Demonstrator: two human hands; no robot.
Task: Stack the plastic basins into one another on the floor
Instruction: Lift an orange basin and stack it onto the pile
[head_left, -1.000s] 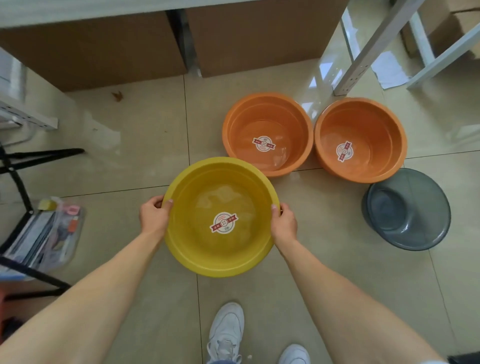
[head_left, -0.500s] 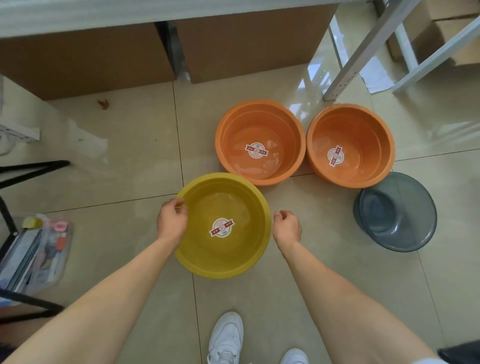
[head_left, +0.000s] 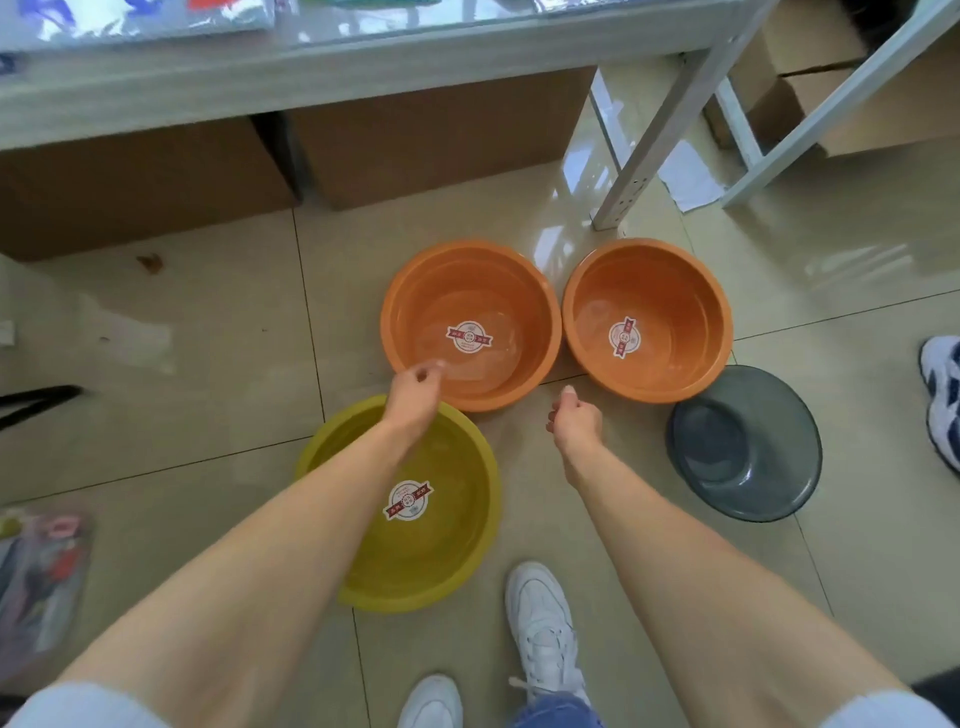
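- The round yellow plastic basin (head_left: 415, 525) sits on the tiled floor (head_left: 208, 364) nearest the person's feet, upright, with only a round label stuck to its bottom
- Beyond it stand two round orange plastic basins: the left orange basin (head_left: 470, 322) and the right orange basin (head_left: 647, 319), rims almost touching, each bare inside but for a label
- A dark grey translucent plastic basin (head_left: 745, 441) lies tilted on the floor just right of the right orange basin, nothing visible in it
- The left hand (head_left: 415, 395) hovers at the near rim of the left orange basin, fingers loosely curled and holding nothing; the right hand (head_left: 574, 418) hangs over bare floor between the basins, likewise loosely curled and holding nothing
- Nothing is nested yet, so all four basins remain to stack
- Risks, as I judge them: lifting by one rim could tip a basin; seating a basin askew could jam it; the glossy floor may let a basin slide
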